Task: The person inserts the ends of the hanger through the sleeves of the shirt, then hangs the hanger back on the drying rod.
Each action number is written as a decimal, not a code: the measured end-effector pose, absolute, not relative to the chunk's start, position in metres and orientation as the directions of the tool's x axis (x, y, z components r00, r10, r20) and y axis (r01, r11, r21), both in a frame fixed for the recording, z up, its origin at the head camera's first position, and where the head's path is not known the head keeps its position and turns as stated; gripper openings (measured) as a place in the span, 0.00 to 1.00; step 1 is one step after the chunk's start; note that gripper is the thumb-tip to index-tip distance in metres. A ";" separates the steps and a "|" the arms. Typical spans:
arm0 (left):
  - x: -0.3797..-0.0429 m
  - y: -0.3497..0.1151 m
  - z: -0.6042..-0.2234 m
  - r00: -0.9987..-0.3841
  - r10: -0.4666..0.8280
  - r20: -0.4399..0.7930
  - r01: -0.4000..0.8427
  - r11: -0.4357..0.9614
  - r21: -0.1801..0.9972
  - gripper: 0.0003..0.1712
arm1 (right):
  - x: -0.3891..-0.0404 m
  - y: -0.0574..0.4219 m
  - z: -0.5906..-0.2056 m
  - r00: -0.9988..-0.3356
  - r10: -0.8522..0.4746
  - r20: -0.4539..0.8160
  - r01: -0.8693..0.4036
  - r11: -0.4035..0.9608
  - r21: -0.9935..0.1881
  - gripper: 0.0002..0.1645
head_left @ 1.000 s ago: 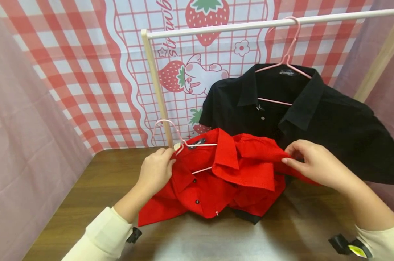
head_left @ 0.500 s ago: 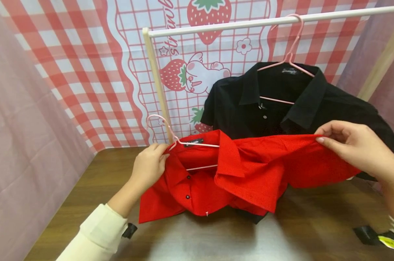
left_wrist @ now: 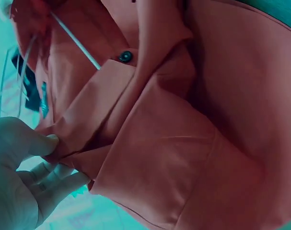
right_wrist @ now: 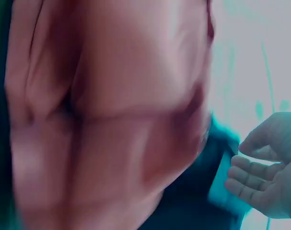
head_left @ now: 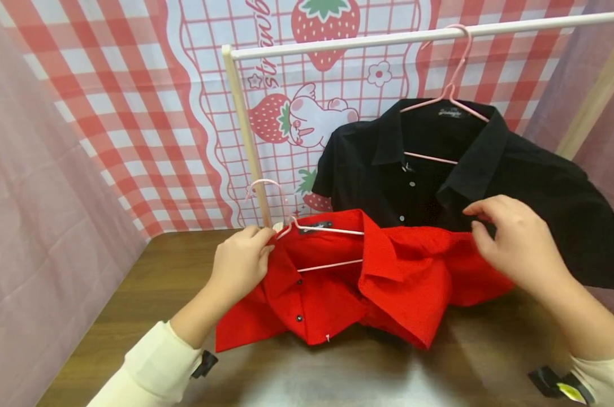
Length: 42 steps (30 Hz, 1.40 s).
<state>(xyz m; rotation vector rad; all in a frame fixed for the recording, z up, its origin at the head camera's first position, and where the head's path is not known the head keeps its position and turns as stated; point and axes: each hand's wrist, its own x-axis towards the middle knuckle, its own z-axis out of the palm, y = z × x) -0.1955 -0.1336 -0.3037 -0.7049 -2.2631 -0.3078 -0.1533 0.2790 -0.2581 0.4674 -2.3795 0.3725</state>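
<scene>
A red collared shirt (head_left: 419, 277) with dark buttons spreads above the table, and a pink wire hanger (head_left: 332, 230) sits inside its neck opening. My left hand (head_left: 240, 257) pinches the shirt near the collar, beside the hanger's neck; the left wrist view shows its thumb (left_wrist: 44, 143) and fingers on the cloth. Over the far sleeve, my right hand (head_left: 520, 243) has its fingers loosely bent. In the right wrist view that hand (right_wrist: 272, 167) holds nothing and stands apart from the blurred shirt (right_wrist: 131, 81). The hanger's ends are hidden under the cloth.
Behind hangs a black collared shirt (head_left: 363, 169) on another pink hanger (head_left: 449, 93), hooked over the white rail (head_left: 337, 46) of a wooden rack. A brown table (head_left: 149, 282) lies below. Checked strawberry cloth (head_left: 134, 85) backs the scene, with pink curtains at the sides.
The right hand pulled the red shirt's sleeve out to the right, then let go and came back a little left. The sleeve has dropped. The left hand keeps its grip near the collar.
</scene>
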 end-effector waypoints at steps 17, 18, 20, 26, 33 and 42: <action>-0.178 -0.103 -0.299 -0.466 0.511 0.722 0.595 0.785 -0.172 0.10 | -0.151 0.193 -0.270 -0.895 -0.253 0.368 -0.361 0.896 -0.261 0.27; -0.177 -0.103 -0.299 -0.464 0.515 0.721 0.591 0.786 -0.181 0.11 | -0.152 0.192 -0.271 -0.902 -0.252 0.352 -0.355 0.896 -0.268 0.26; -0.178 -0.102 -0.300 -0.465 0.523 0.714 0.584 0.787 -0.196 0.11 | -0.154 0.193 -0.272 -0.907 -0.252 0.337 -0.352 0.894 -0.279 0.22; -0.181 -0.105 -0.305 -0.483 0.526 0.700 0.547 0.806 -0.229 0.14 | -0.153 0.200 -0.266 -0.921 -0.224 0.317 -0.328 0.886 -0.327 0.17; -0.186 -0.106 -0.308 -0.480 0.529 0.700 0.519 0.814 -0.259 0.14 | -0.146 0.199 -0.266 -0.917 -0.259 0.303 -0.368 0.844 -0.391 0.16; -0.181 -0.095 -0.303 -0.451 0.500 0.739 0.572 0.798 -0.191 0.11 | -0.136 0.176 -0.276 -0.894 -0.303 0.330 -0.436 0.760 -0.482 0.18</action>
